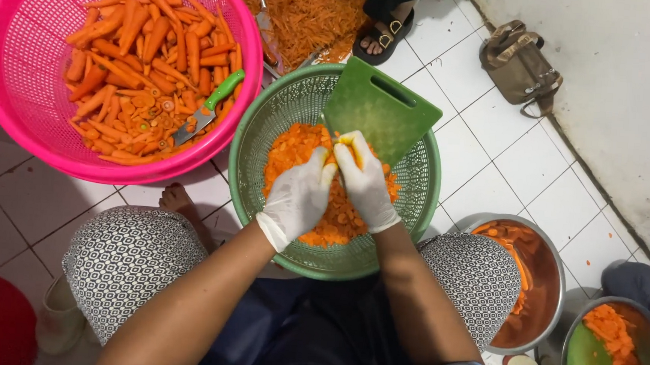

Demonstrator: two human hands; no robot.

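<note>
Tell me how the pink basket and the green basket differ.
The pink basket holds long carrot sticks and a green-handled knife; the green basket holds sliced carrot rounds and a tilted green cutting board. The pink basket lies away from the hands; the left hand and right hand work over the green basket. Both are perforated plastic.

I watched a green perforated basket point(267, 138) sit on the white tiled floor between the knees, round and upright, heaped at its centre with thin orange carrot slices point(289, 150). A green plastic cutting board point(382, 111) with a slot handle leaned tilted against the basket's far rim, its lower edge down among the slices. A small yellow-orange carrot piece point(342, 150) was pinched above the heap, just under the board's lower edge, mostly hidden by white gloved fingers.
</note>
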